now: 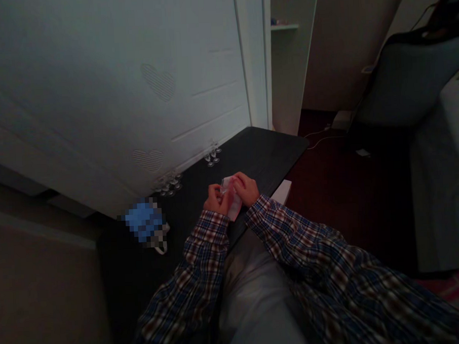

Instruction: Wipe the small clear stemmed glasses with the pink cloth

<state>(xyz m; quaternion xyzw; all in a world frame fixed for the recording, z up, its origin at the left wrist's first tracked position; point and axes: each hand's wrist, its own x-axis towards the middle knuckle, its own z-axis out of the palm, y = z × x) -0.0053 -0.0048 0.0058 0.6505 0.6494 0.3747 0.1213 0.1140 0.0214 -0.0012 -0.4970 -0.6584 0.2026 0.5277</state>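
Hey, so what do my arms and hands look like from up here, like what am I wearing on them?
Both arms wear long plaid sleeves in navy blue, white and reddish brown, loose and creased, reaching the wrists. Your left hand and right hand are bare, with no gloves. The picture is too dim to make out finer details.

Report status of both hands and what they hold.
Left hand and right hand both on pink-and-white packet. Small clear glass-like pieces beyond, along the wall; blue item off left.
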